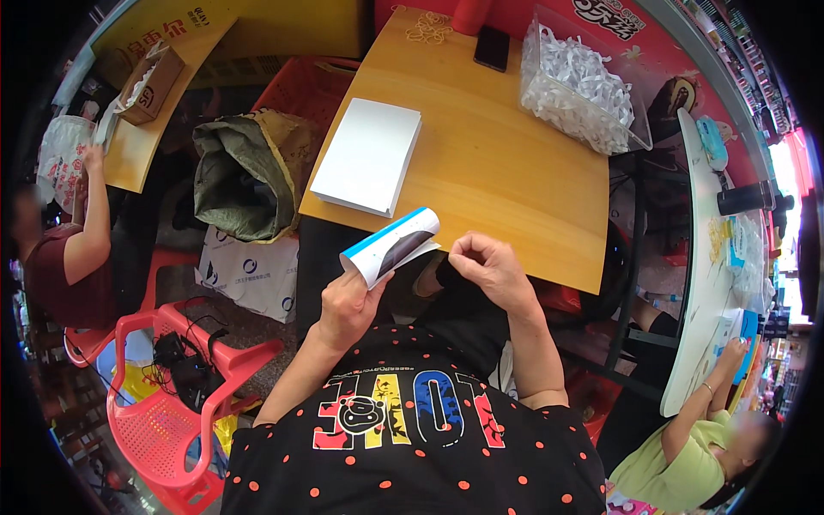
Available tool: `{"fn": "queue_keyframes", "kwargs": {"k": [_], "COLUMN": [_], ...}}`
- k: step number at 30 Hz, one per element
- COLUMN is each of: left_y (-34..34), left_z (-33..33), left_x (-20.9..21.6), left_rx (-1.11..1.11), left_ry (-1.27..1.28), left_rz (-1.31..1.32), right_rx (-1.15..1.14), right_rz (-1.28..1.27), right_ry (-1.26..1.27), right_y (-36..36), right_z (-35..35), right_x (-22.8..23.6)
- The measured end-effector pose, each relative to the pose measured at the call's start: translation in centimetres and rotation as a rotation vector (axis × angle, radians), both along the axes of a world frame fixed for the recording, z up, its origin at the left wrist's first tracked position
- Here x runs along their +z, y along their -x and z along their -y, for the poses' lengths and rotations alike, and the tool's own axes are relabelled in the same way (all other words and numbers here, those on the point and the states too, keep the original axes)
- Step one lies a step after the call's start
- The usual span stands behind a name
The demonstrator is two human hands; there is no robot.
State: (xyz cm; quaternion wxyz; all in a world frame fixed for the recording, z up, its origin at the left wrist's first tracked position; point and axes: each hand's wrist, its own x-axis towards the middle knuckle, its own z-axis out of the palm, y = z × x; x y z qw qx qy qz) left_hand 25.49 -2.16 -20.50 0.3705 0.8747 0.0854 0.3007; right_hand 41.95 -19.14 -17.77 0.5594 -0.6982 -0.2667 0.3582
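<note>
My left hand (348, 302) grips a curled printed sheet (395, 245), white with a blue strip along one edge and a dark picture. The sheet is bent over into a loose roll, held in front of the table's near edge. My right hand (492, 270) is just right of it, thumb and fingertips pinched together; whatever may be between them is too small to make out. A neat stack of white paper (367, 154) lies on the wooden table (489, 172), beyond the curled sheet.
On the table's far side are rubber bands (429, 27), a dark phone (492, 48) and a clear bin (639, 112) of white strips. An open sack (245, 176) and red plastic chair (159, 425) stand left. Other people (77, 257) work at both sides.
</note>
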Motion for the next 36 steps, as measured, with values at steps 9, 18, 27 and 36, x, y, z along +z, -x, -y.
{"fn": "queue_keyframes", "kwargs": {"k": [9, 18, 27, 36], "left_y": [0.2, -0.2, -0.9, -1.8], "left_z": [0.2, 0.1, -0.4, -0.4], "left_x": [0.1, 0.1, -0.7, -2.2], "left_rx": [-0.052, -0.131, -0.198, -0.293], "left_ry": [-0.032, -0.122, -0.273, -0.241], "left_rz": [-0.006, 0.047, 0.045, 0.010], "right_rx": [-0.022, 0.066, -0.010, 0.323], "right_rz": [0.050, -0.022, -0.061, 0.095], "right_ry": [0.018, 0.115, 0.031, -0.139], "right_y": [-0.8, -1.0, 1.1, 6.5], "right_z": [-0.5, -0.5, 0.1, 0.3], "right_x": [-1.9, -2.0, 0.1, 6.4]}}
